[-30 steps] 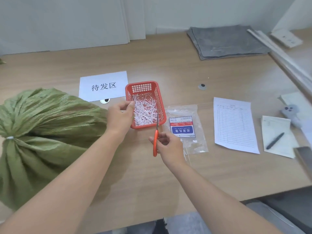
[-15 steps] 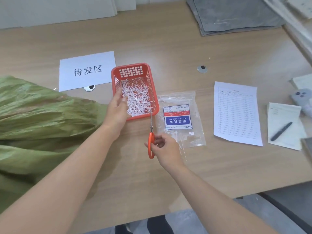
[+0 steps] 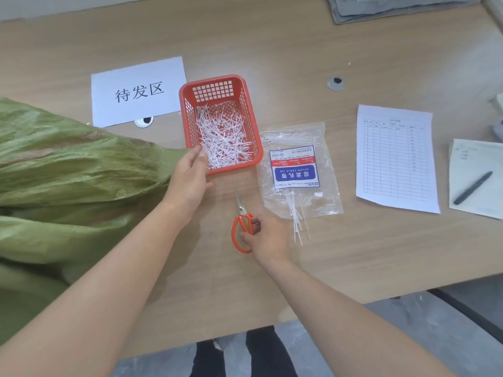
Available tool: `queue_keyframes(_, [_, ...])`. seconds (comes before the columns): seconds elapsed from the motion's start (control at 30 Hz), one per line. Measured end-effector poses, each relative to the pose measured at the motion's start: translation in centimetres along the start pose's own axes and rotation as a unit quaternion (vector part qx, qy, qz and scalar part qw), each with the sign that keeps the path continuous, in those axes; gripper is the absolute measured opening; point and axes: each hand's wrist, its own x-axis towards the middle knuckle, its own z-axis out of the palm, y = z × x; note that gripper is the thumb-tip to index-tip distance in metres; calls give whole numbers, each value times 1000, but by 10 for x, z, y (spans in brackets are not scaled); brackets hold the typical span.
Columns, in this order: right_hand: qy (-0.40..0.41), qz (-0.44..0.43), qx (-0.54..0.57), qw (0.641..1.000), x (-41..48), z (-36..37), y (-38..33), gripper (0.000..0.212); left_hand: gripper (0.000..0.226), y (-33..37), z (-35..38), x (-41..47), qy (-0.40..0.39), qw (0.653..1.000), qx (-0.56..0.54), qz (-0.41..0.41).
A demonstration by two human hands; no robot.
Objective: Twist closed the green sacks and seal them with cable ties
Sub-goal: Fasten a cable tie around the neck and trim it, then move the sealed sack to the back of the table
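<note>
A bulging green sack (image 3: 68, 180) lies on the left of the wooden table; its tied neck is out of view. A red basket (image 3: 187, 112) holds several white cable tie offcuts (image 3: 223, 137). My left hand (image 3: 187, 180) rests at the basket's near left corner, fingers apart, holding nothing that I can see. Orange-handled scissors (image 3: 241, 227) lie flat on the table, blades shut and pointing away. My right hand (image 3: 265, 238) has fingers curled on their handles. A clear bag of nylon cable ties (image 3: 298, 170) lies right of the basket, with ties sticking out at its near end.
A white sign with printed characters (image 3: 136, 91) lies behind the sack. A printed form (image 3: 396, 156), a notepad with a black pen (image 3: 472, 187) and a grey folded cloth (image 3: 394, 6) are on the right and far side. The table's near edge runs below my arms.
My right hand has drawn the scissors back from the basket and lowered them flat onto the table. My left hand slid down to the basket's near corner. The view has tilted downward.
</note>
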Motion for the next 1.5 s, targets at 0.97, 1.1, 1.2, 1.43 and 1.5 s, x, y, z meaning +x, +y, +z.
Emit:
queue_keyframes(0.97, [126, -9, -128, 984, -27, 38, -9, 26, 52, -34, -62, -72, -21, 1000, -9, -19])
queue_keyframes(1.1, [147, -2, 73, 986, -38, 42, -45, 28, 51, -18, -78, -88, -29, 999, -26, -13])
queue_keyframes(1.2, [133, -36, 160, 978, -56, 39, -83, 26, 49, -1, -92, -98, -29, 999, -37, 7])
queue_keyframes(1.43, [116, -96, 246, 957, -105, 36, -163, 36, 23, 33, -141, -130, -27, 996, -63, 61])
queue_keyframes(1.5, [119, -115, 261, 951, -120, 43, -183, 38, 22, 38, -161, -138, -21, 994, -67, 79])
